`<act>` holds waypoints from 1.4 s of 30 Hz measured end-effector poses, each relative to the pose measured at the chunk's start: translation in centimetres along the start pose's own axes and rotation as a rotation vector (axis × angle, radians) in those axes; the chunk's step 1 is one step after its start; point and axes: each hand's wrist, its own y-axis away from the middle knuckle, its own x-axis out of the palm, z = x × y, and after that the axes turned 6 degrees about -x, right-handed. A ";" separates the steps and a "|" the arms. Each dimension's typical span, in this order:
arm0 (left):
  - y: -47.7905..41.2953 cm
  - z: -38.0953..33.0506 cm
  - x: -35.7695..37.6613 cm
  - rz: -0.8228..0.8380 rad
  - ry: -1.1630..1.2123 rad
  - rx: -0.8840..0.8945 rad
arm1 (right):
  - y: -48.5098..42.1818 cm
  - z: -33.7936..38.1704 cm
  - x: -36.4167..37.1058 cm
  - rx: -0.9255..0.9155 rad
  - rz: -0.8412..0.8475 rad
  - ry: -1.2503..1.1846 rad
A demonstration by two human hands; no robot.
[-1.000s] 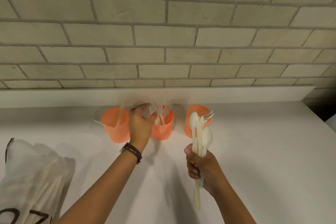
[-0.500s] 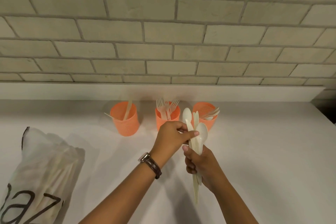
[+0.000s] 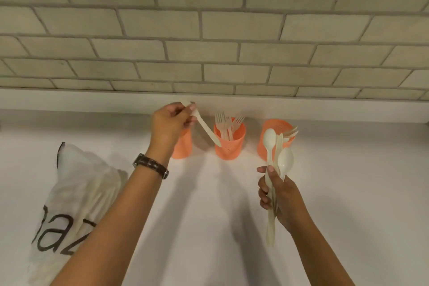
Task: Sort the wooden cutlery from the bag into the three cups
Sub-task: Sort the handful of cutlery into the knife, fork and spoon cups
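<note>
Pale, unpainted wooden cutlery, thin and flat. Left hand (image 3: 170, 123) pinches one long flat piece (image 3: 205, 129) by its upper end between thumb and fingertips. The piece slants down and away to the right, and its lower tip lies in front of the near rim of the middle cup (image 3: 228, 148). Whether the piece is a knife cannot be told. Right hand (image 3: 278, 193) is closed around a bundle of cutlery (image 3: 272, 165), held upright. Two spoon bowls and a narrower flat tip between them stand above the fist, and the handles poke out below it. There are three orange cups in a row beyond the hands. The left cup (image 3: 183, 148) sits directly behind the left hand and is mostly hidden, so its contents are not visible. The middle cup, between the two hands, holds forks (image 3: 228, 123) with their tines up. The right cup (image 3: 262, 146), just beyond the right hand's bundle, shows a few pale pieces (image 3: 292, 133) leaning over its far right rim. A translucent bag (image 3: 76, 193) with dark lettering lies on the white counter (image 3: 209, 216) left of the left forearm, with more cutlery faintly showing inside. There is a brown watch (image 3: 151, 166) on the left wrist.
</note>
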 end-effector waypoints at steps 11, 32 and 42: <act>-5.6 5.7 -7.1 -0.330 -0.857 0.034 | -0.1 -0.8 2.1 0.024 0.019 0.062; 5.4 5.7 1.4 0.357 -0.331 -0.127 | -0.6 0.3 2.2 -0.013 -0.024 -0.165; -6.1 2.6 -6.6 -0.226 -0.720 0.170 | -0.2 -1.3 2.2 -0.002 -0.020 -0.004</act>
